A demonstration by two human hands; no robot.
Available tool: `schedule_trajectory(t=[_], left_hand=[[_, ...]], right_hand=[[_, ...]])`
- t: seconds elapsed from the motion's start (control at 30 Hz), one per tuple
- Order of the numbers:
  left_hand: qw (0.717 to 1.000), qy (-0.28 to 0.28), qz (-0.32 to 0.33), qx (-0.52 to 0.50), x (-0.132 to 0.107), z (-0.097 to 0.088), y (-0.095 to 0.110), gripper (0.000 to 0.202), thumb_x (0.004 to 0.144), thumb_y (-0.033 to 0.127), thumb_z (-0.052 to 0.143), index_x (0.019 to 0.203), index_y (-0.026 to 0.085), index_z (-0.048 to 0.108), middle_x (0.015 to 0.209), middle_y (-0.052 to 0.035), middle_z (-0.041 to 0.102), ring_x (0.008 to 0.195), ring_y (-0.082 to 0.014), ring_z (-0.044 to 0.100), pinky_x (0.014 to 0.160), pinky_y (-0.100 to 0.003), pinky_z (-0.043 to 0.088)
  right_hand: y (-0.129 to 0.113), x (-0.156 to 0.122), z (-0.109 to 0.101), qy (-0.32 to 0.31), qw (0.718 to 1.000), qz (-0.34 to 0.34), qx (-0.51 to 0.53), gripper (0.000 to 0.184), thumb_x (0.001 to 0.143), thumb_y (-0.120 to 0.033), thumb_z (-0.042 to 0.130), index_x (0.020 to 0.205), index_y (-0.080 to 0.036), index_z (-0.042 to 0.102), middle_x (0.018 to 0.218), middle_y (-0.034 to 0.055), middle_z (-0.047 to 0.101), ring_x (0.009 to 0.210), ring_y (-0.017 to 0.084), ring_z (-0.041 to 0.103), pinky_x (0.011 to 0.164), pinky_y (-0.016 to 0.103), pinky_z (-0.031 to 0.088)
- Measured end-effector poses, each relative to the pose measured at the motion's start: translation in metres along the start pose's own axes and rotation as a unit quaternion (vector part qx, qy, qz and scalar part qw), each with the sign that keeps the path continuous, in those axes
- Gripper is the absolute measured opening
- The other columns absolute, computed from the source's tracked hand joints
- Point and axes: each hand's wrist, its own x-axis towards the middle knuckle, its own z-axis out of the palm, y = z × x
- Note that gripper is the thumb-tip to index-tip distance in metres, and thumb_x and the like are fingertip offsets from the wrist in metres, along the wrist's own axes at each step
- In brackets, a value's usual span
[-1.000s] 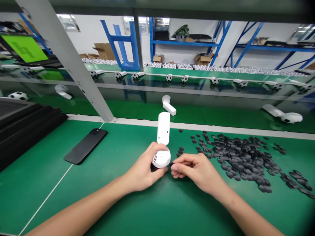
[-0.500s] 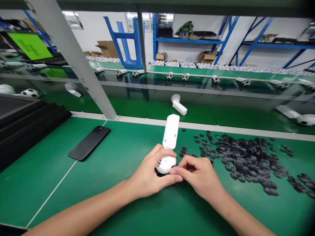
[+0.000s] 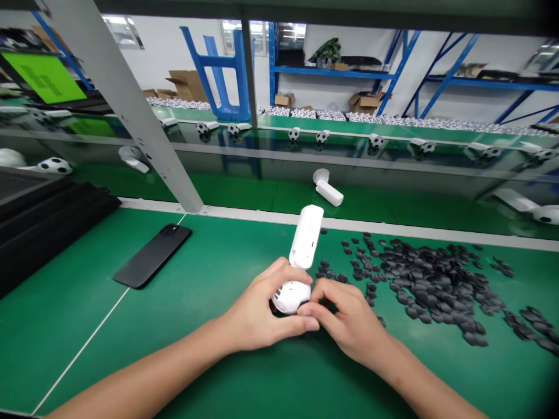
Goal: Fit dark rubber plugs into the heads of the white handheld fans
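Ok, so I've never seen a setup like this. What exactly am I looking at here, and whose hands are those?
These are one person's own bare hands, filmed by a camera worn on their head, looking forward and down. The left hand grips a white device with a round ball head and a long white handle. The right hand touches that ball; whether it pinches anything is hidden. On the green work mat lie a heap of small black patches to the right and a black smartphone to the left.
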Motion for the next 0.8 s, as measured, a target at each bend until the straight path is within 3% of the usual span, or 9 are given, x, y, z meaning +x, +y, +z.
schedule_trajectory(t=[0.13,0.27,0.33,0.47,0.53,0.6,0.67,0.7,0.8], left_hand=[[0.994,0.01,-0.052,-0.096,0.0,-0.006,-0.001,0.025,0.089,0.033,0.075,0.111,0.026,0.065,0.094,0.0013,0.057,0.072,-0.0112,0.049,0.066,-0.025,0.04],[0.977,0.024,-0.107,-0.181,-0.001,-0.016,0.002,0.025,0.088,0.039,0.075,0.106,0.023,0.067,0.091,-0.0002,0.063,0.066,-0.0106,0.049,0.059,-0.024,0.037],[0.974,0.034,-0.115,-0.195,0.0,-0.021,0.002,0.026,0.088,0.04,0.075,0.105,0.022,0.067,0.092,-0.0012,0.065,0.065,-0.0108,0.05,0.058,-0.024,0.036],[0.98,-0.001,-0.115,-0.162,0.001,-0.027,-0.001,0.03,0.09,0.04,0.074,0.114,0.025,0.067,0.098,-0.0027,0.067,0.068,-0.0117,0.053,0.06,-0.026,0.04],[0.984,0.01,-0.096,-0.153,0.001,-0.027,-0.002,0.046,0.09,0.039,0.075,0.133,0.03,0.06,0.105,-0.0035,0.068,0.071,-0.0127,0.055,0.062,-0.026,0.043],[0.981,0.039,-0.072,-0.174,0.001,-0.025,-0.001,0.079,0.089,0.035,0.076,0.156,0.038,0.035,0.111,-0.0045,0.068,0.075,-0.0145,0.058,0.063,-0.027,0.046],[0.975,0.073,-0.042,-0.207,0.002,-0.021,-0.002,0.101,0.088,0.03,0.078,0.163,0.041,0.012,0.123,-0.0075,0.065,0.086,-0.019,0.064,0.067,-0.029,0.052],[0.972,0.087,-0.031,-0.215,0.003,-0.019,-0.003,0.101,0.087,0.028,0.078,0.163,0.04,0.013,0.13,-0.0097,0.062,0.094,-0.0219,0.066,0.071,-0.031,0.054],[0.975,0.101,-0.037,-0.193,0.006,-0.015,-0.01,0.077,0.087,0.029,0.078,0.153,0.028,0.04,0.139,-0.0141,0.058,0.11,-0.0274,0.064,0.083,-0.035,0.055]], right_hand=[[0.012,0.005,-0.027,-0.007,0.998,0.004,-0.059,0.033,0.111,-0.033,0.039,0.1,-0.024,0.068,0.082,-0.0014,0.07,0.074,0.015,0.065,0.072,0.026,0.046],[0.039,0.012,-0.049,0.045,0.976,0.059,-0.203,0.03,0.108,-0.038,0.047,0.106,-0.026,0.075,0.093,0.0028,0.073,0.085,0.021,0.069,0.075,0.031,0.049],[0.05,0.015,-0.053,0.039,0.966,0.057,-0.251,0.028,0.107,-0.037,0.051,0.112,-0.028,0.077,0.102,0.0044,0.073,0.094,0.024,0.07,0.08,0.033,0.051],[0.059,0.018,-0.052,0.011,0.957,0.057,-0.285,0.028,0.106,-0.038,0.053,0.119,-0.032,0.077,0.107,0.0039,0.07,0.096,0.023,0.07,0.079,0.034,0.054],[0.059,0.02,-0.051,0.004,0.953,0.06,-0.298,0.026,0.105,-0.04,0.056,0.119,-0.033,0.077,0.108,0.0034,0.07,0.097,0.023,0.07,0.076,0.033,0.054],[0.06,0.023,-0.049,0.008,0.95,0.058,-0.308,0.025,0.105,-0.039,0.056,0.116,-0.032,0.077,0.108,0.0039,0.07,0.1,0.025,0.07,0.075,0.034,0.055],[0.061,0.026,-0.047,0.023,0.95,0.051,-0.308,0.027,0.106,-0.037,0.053,0.11,-0.028,0.078,0.105,0.0056,0.071,0.099,0.026,0.07,0.077,0.036,0.054],[0.061,0.028,-0.046,0.034,0.952,0.049,-0.299,0.029,0.107,-0.035,0.051,0.107,-0.026,0.078,0.103,0.0065,0.072,0.098,0.026,0.07,0.078,0.037,0.054],[0.058,0.029,-0.042,0.068,0.973,0.072,-0.207,0.027,0.104,-0.035,0.055,0.102,-0.023,0.079,0.097,0.0061,0.077,0.09,0.025,0.073,0.08,0.037,0.055]])
